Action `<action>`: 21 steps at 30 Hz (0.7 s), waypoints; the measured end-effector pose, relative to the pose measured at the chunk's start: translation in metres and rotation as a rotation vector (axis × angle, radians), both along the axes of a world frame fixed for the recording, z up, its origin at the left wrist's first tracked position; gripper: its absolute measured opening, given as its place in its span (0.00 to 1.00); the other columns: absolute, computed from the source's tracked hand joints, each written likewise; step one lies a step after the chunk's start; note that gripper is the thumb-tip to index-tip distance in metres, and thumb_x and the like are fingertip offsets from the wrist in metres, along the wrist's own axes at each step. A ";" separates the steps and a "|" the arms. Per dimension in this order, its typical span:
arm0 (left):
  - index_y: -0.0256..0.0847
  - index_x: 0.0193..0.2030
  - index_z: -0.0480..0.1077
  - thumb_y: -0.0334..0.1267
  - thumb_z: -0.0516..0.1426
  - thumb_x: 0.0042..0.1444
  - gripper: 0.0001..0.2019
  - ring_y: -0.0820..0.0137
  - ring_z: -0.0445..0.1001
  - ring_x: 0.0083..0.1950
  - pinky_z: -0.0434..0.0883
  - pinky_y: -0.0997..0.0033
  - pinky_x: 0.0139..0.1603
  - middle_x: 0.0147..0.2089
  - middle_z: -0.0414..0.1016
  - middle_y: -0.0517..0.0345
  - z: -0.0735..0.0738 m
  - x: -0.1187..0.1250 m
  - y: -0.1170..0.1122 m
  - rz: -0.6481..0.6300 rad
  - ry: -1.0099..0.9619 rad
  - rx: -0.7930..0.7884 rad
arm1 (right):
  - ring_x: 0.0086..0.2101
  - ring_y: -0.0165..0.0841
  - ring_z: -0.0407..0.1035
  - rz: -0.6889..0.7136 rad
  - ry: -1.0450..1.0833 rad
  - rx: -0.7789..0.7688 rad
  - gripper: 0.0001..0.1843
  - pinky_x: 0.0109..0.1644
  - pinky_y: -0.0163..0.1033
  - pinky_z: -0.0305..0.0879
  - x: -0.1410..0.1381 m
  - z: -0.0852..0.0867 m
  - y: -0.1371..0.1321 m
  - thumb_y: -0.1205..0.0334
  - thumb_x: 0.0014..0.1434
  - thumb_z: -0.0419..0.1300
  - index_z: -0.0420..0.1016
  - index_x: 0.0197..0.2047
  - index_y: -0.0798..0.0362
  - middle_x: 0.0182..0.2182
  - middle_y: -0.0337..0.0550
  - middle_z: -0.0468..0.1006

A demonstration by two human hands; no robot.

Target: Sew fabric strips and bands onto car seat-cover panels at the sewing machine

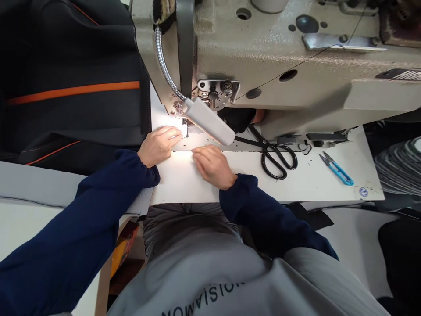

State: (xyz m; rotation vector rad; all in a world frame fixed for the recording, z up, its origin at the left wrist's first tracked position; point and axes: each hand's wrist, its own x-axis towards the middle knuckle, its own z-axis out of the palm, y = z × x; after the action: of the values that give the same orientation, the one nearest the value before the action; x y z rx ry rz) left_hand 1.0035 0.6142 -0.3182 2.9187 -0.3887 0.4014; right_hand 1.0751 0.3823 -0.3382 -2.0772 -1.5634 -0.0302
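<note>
My left hand point(160, 145) lies on the white sewing table point(194, 175), its closed fingertips beside the needle area of the sewing machine point(250, 66). A small dark strip point(185, 128) shows right by those fingertips, under the presser foot; whether the fingers grip anything is hidden by the lamp glare. To the right, my right hand point(213, 166) rests near the front of the table, fingers curled inward and slightly blurred. What it holds, if anything, does not show. A white lamp point(210, 120) on a bendy metal neck hangs just above both hands.
Black scissors point(274, 153) and blue thread snips point(337, 169) lie on the table to the right. Black material with orange stripes point(75, 93) covers the left side. Grey sheet material point(36, 182) lies in front of it. Several stacked grey pieces point(399, 166) stand at far right.
</note>
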 end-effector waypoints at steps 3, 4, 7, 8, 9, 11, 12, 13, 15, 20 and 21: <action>0.37 0.47 0.78 0.26 0.48 0.58 0.19 0.58 0.74 0.56 0.71 0.56 0.57 0.50 0.79 0.47 -0.002 0.001 -0.002 0.017 0.004 -0.028 | 0.48 0.47 0.69 -0.309 -0.002 -0.052 0.17 0.53 0.56 0.66 0.030 0.004 -0.012 0.64 0.70 0.46 0.74 0.49 0.59 0.49 0.59 0.75; 0.37 0.47 0.78 0.28 0.50 0.58 0.17 0.56 0.74 0.56 0.70 0.54 0.57 0.51 0.79 0.47 -0.002 0.001 -0.003 0.026 0.012 -0.042 | 0.47 0.48 0.68 -0.385 -0.001 -0.073 0.17 0.52 0.56 0.66 0.040 0.005 -0.012 0.64 0.69 0.46 0.74 0.51 0.59 0.49 0.60 0.73; 0.39 0.43 0.78 0.31 0.52 0.57 0.15 0.55 0.75 0.54 0.68 0.49 0.58 0.48 0.79 0.46 0.004 -0.004 -0.015 0.056 0.030 -0.130 | 0.42 0.46 0.68 -0.435 0.009 -0.139 0.18 0.48 0.53 0.68 0.063 0.003 -0.004 0.70 0.66 0.46 0.72 0.53 0.60 0.46 0.60 0.72; 0.40 0.41 0.78 0.32 0.52 0.57 0.14 0.55 0.75 0.53 0.68 0.49 0.57 0.47 0.80 0.47 0.008 -0.008 -0.022 0.071 0.036 -0.201 | 0.40 0.44 0.68 -0.420 0.007 -0.156 0.17 0.46 0.51 0.68 0.066 0.003 0.000 0.71 0.65 0.46 0.72 0.51 0.61 0.44 0.60 0.72; 0.40 0.39 0.79 0.33 0.52 0.58 0.13 0.56 0.75 0.51 0.69 0.50 0.56 0.46 0.80 0.48 0.013 -0.014 -0.029 0.102 0.046 -0.310 | 0.39 0.43 0.69 -0.410 0.003 -0.168 0.17 0.45 0.49 0.68 0.066 0.005 0.003 0.71 0.65 0.46 0.73 0.50 0.61 0.42 0.59 0.73; 0.40 0.38 0.79 0.38 0.53 0.59 0.13 0.60 0.77 0.45 0.72 0.56 0.48 0.44 0.80 0.49 0.025 -0.025 -0.046 0.224 0.149 -0.654 | 0.37 0.42 0.69 -0.385 0.000 -0.166 0.16 0.42 0.44 0.67 0.055 0.015 0.008 0.71 0.66 0.46 0.73 0.48 0.61 0.39 0.57 0.74; 0.39 0.39 0.79 0.42 0.54 0.60 0.14 0.61 0.77 0.42 0.73 0.61 0.42 0.44 0.80 0.48 0.031 -0.031 -0.053 0.306 0.256 -0.873 | 0.36 0.40 0.69 -0.335 0.011 -0.151 0.16 0.41 0.42 0.66 0.044 0.022 0.009 0.69 0.67 0.45 0.74 0.47 0.60 0.38 0.56 0.74; 0.37 0.40 0.79 0.47 0.55 0.60 0.16 0.63 0.77 0.40 0.72 0.65 0.35 0.44 0.80 0.47 0.037 -0.035 -0.059 0.386 0.393 -1.091 | 0.36 0.38 0.69 -0.248 0.030 -0.132 0.17 0.40 0.40 0.65 0.030 0.030 0.010 0.67 0.70 0.44 0.74 0.46 0.59 0.38 0.54 0.75; 0.35 0.42 0.78 0.57 0.58 0.58 0.23 0.63 0.78 0.37 0.67 0.72 0.25 0.43 0.80 0.44 0.047 -0.040 -0.065 0.504 0.687 -1.442 | 0.35 0.33 0.69 -0.011 0.077 -0.081 0.19 0.39 0.35 0.65 -0.004 0.046 0.008 0.62 0.73 0.42 0.74 0.45 0.54 0.38 0.47 0.77; 0.35 0.44 0.77 0.55 0.65 0.53 0.23 0.57 0.81 0.45 0.56 0.79 0.18 0.47 0.80 0.39 0.055 -0.038 -0.056 0.590 0.825 -1.685 | 0.34 0.30 0.69 0.453 -0.013 0.062 0.15 0.35 0.36 0.63 -0.081 0.053 -0.004 0.64 0.72 0.47 0.75 0.47 0.48 0.41 0.41 0.78; 0.35 0.43 0.77 0.52 0.66 0.53 0.21 0.57 0.81 0.46 0.53 0.81 0.17 0.46 0.80 0.40 0.056 -0.037 -0.054 0.598 0.777 -1.680 | 0.33 0.30 0.69 0.473 -0.001 0.090 0.15 0.33 0.36 0.63 -0.089 0.050 -0.007 0.66 0.71 0.47 0.75 0.47 0.48 0.40 0.41 0.78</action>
State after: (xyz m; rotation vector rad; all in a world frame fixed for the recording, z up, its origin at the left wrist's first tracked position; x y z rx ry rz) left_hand 0.9667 0.5601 -0.2622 1.2392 0.6531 -0.2897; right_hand 0.9864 0.3750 -0.2886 -1.5960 -1.9746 0.0683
